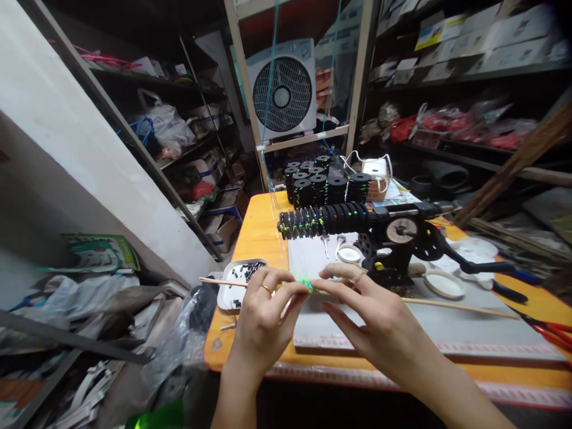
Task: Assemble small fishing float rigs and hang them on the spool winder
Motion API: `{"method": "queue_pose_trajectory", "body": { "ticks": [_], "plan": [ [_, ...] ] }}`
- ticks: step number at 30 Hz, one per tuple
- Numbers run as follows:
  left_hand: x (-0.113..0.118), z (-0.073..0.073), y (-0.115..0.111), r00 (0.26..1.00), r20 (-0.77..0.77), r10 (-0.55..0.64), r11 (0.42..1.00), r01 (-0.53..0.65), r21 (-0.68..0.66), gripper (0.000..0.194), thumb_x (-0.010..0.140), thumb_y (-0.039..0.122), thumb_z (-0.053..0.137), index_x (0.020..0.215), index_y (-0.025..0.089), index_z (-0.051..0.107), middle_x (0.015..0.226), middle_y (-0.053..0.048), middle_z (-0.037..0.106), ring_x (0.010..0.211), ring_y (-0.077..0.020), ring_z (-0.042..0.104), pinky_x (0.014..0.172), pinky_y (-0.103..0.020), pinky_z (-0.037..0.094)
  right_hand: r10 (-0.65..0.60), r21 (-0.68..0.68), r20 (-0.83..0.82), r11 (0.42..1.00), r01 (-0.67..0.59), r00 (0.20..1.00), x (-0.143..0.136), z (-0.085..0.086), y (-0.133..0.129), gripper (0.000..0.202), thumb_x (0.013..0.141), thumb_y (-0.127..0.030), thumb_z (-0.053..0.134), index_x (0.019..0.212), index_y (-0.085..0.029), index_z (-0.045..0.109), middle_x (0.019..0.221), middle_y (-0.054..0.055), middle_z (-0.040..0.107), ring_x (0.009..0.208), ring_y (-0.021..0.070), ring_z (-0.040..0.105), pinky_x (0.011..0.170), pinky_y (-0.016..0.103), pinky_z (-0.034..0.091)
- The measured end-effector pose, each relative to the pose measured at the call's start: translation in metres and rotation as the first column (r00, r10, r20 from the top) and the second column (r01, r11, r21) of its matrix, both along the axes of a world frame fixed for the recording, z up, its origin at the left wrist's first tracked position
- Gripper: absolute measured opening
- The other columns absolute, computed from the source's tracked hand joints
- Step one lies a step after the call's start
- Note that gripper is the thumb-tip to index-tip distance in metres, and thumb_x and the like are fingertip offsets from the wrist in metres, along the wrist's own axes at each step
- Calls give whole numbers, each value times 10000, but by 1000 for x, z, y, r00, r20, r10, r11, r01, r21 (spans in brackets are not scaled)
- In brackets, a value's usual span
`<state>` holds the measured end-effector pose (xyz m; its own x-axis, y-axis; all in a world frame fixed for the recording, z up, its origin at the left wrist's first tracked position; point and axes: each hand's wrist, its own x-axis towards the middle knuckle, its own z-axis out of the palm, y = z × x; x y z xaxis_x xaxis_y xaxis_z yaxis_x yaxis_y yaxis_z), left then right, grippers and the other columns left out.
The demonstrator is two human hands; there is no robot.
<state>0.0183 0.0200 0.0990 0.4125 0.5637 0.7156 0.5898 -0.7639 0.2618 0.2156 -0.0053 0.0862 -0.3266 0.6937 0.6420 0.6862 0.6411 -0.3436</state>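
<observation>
A thin wooden stick [456,307] runs sideways through both hands, just above the table. Small bright green bits [306,285], perhaps beads, sit on it between the fingertips. My left hand [268,310], with a ring on one finger, pinches the stick beside these bits between thumb and fingers. My right hand [375,310] has its fingers stretched and apart, one fingertip at the green bits; a wrap covers another finger. Its thumb is below, away from that fingertip. Behind the hands stands a black hand-cranked device [402,238] with a long row of black discs [322,220] carrying coloured dots.
A white tray [229,292] with small black pieces lies at the left of the orange table [263,229]. Stacked black discs [317,182] stand at the back. White round lids [444,285] and red-handled pliers [552,330] lie right. A box fan [282,89] and loaded shelves surround the table.
</observation>
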Motion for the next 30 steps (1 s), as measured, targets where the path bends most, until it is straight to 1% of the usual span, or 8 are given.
{"method": "queue_pose_trajectory", "body": {
  "ticks": [4, 11, 13, 15, 18, 20, 27, 30],
  "plan": [
    [2, -1, 1, 1000, 24, -6, 1000, 6, 12, 129, 844, 86, 649, 931, 173, 610, 871, -58, 629, 870, -197, 552, 791, -363, 493, 7, 45, 0, 999, -7, 1000, -3, -1, 2, 291, 945, -151, 528, 1210, -259, 584, 1157, 80, 568, 851, 148, 644, 754, 301, 523],
    [-9, -4, 6, 1000, 1, -22, 999, 22, -25, 109, 855, 95, 640, 913, 176, 594, 881, -59, 625, 880, -194, 545, 785, -360, 501, -5, 11, -34, 1000, 5, 999, 12, -9, 4, 59, 938, -168, 549, 985, -198, 567, 1169, 101, 531, 956, 160, 626, 811, 277, 504],
    [-13, -5, 8, 1000, -4, -21, 999, 21, -33, 109, 856, 90, 636, 907, 177, 593, 884, -58, 622, 881, -192, 546, 784, -356, 503, -54, 17, -30, 998, 54, 998, 17, -13, 4, 86, 937, -199, 561, 1022, -190, 559, 1180, 109, 525, 960, 170, 623, 821, 284, 508],
    [-15, -6, 9, 1000, -16, -20, 999, 20, -36, 113, 856, 82, 632, 905, 176, 592, 880, -55, 619, 875, -189, 548, 777, -347, 503, -115, 19, 5, 993, 114, 993, 20, -16, 4, 217, 935, -256, 575, 1135, -178, 540, 1160, 116, 539, 961, 196, 621, 809, 308, 514],
    [-17, -7, 10, 999, -37, -24, 999, 23, -34, 115, 856, 82, 632, 911, 175, 595, 883, -54, 622, 874, -190, 546, 778, -348, 496, -145, -10, 90, 989, 146, 985, 15, -19, 4, 397, 942, -336, 566, 1294, -176, 477, 1015, 86, 598, 841, 206, 628, 714, 325, 511],
    [-16, -8, 10, 998, -48, -31, 999, 30, -28, 109, 855, 88, 635, 910, 173, 595, 886, -55, 622, 875, -191, 543, 790, -354, 491, -124, -16, 122, 992, 127, 985, 8, -20, 5, 438, 954, -353, 545, 1348, -186, 448, 912, 56, 611, 752, 193, 619, 663, 318, 496],
    [-19, -7, 12, 996, -88, -32, 999, 31, -7, 102, 862, 95, 628, 930, 165, 602, 887, -58, 617, 874, -192, 531, 791, -346, 484, -62, 53, 32, 997, 60, 998, -16, -22, 15, 278, 978, -278, 508, 1234, -189, 569, 837, 37, 601, 703, 158, 608, 640, 284, 472],
    [-23, -8, 15, 993, -113, -25, 1000, 26, 9, 208, 868, 109, 624, 1056, 197, 625, 908, -59, 607, 874, -198, 518, 786, -347, 482, -17, 54, -37, 998, 19, 999, -19, -22, 17, 201, 968, -218, 524, 1137, -186, 627, 893, 52, 604, 761, 145, 618, 702, 270, 487]
  ]
}}
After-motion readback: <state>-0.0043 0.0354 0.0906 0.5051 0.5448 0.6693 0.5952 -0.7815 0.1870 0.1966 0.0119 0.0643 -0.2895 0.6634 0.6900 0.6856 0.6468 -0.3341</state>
